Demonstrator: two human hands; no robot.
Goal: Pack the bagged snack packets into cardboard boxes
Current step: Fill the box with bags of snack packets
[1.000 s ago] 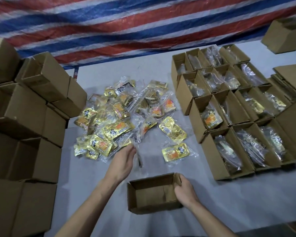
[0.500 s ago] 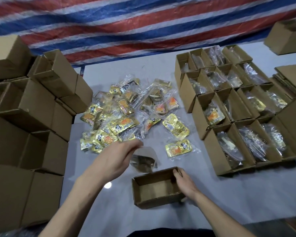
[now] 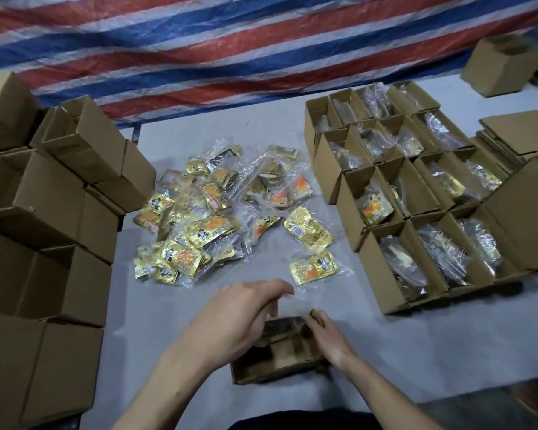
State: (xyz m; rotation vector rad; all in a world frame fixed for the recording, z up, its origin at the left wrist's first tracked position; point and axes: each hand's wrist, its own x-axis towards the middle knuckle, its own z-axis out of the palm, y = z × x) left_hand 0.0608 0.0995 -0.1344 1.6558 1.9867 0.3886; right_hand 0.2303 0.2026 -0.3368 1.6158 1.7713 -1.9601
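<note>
Left hand (image 3: 239, 318) pinches the clear bag (image 3: 281, 327) over the open box (image 3: 274, 366); right hand (image 3: 326, 339) grips its right wall. Best to lower the bag flat and tuck its corners.

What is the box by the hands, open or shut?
Open. The box has its top uncovered, its inside shows, and the left hand holds a bag there.

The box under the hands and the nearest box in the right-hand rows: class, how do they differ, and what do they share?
The box under the hands shows bare floor, the left hand holding a clear bag over it; the nearest row box already holds its bag, untouched. The first stands alone; the second touches neighbouring boxes. Both are open-topped brown cardboard.
</note>
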